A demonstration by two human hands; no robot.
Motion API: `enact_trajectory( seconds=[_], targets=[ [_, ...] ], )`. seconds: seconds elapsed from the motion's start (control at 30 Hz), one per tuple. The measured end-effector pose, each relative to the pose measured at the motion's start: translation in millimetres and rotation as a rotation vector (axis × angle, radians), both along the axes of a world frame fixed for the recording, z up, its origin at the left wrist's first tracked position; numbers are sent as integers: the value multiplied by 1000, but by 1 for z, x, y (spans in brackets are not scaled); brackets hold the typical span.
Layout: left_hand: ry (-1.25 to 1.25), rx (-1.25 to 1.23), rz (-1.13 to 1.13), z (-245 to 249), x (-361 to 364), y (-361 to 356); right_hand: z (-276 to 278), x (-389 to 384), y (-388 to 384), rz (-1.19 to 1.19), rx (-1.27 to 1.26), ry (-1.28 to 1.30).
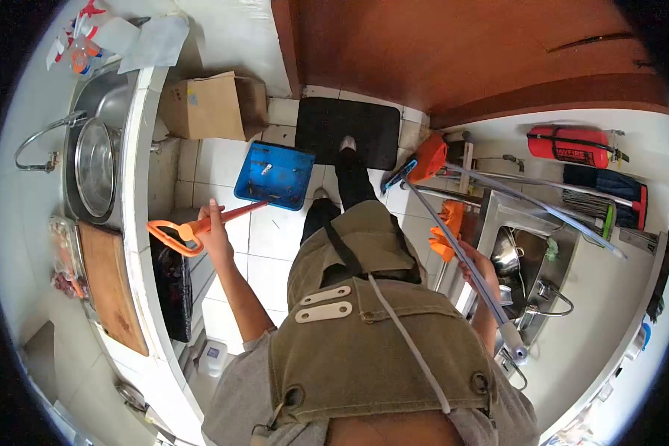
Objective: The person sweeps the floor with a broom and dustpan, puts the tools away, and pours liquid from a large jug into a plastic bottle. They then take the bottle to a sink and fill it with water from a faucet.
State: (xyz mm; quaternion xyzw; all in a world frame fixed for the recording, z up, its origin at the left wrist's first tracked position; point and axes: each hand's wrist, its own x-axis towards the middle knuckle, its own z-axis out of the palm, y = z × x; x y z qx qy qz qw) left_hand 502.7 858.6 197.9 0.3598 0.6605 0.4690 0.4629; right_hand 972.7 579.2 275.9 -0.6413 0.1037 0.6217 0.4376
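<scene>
My left hand (214, 229) is closed round the orange handle (241, 211), just beyond its loop-shaped grip. The handle's far end meets the near edge of a blue dustpan (277, 149), which lies on the tiles with bits of debris in it. On the other side, my right hand (476, 266) grips the grey stick of a broom (442, 214). The broom's blue head is down on the floor, right of my foot, and its stick end points back past my forearm. Part of the right hand's fingers is hidden behind the stick.
A black mat (347, 132) lies before the brown door (453, 52). A cardboard box (212, 108) stands near the left counter with its sink (126, 97). Orange gloves (447, 227), a mop (602, 201) and another pole (543, 206) are by the right sink (565, 249).
</scene>
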Motion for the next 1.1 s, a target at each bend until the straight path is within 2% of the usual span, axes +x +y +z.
enact_trajectory(
  seconds=[0.07,0.17,0.2,0.27,0.33,0.4,0.53,0.57,0.63,0.67,0.73,0.77,0.87,0.93,0.97,1.1],
  targets=[
    [-29,37,60,-13,1,1,-6,1,-4,-4,-6,-15],
    [-11,11,25,-17,-5,0,-11,3,-14,156,122,-57],
    [-16,15,24,-19,-4,1,-12,5,-12,155,125,-62],
    [16,-7,14,-22,-5,3,-14,4,-7,-4,75,40],
    [42,-16,23,-21,-1,7,-15,4,-1,9,100,-2],
    [16,-9,59,-23,3,11,-20,11,12,-3,-7,12],
    [51,-46,-12,-19,10,20,-43,30,12,-72,249,139],
    [46,-46,-42,-19,12,22,-42,32,15,-75,245,142],
    [53,-54,-35,-13,24,26,-25,24,27,116,247,-152],
    [55,-51,-24,-11,27,27,-31,27,24,107,243,-146],
    [30,-8,-35,-17,22,28,-39,33,24,-78,122,67],
    [23,-17,-45,-19,20,27,-40,30,20,-126,106,48],
    [28,-7,-38,-23,18,22,-57,29,2,-71,118,65],
    [1,62,-15,-23,19,20,-46,13,14,-91,111,57],
    [10,14,-32,-26,14,20,-42,7,19,-118,101,47],
    [-7,34,21,-23,20,12,-55,10,10,35,75,98]
  ],
)
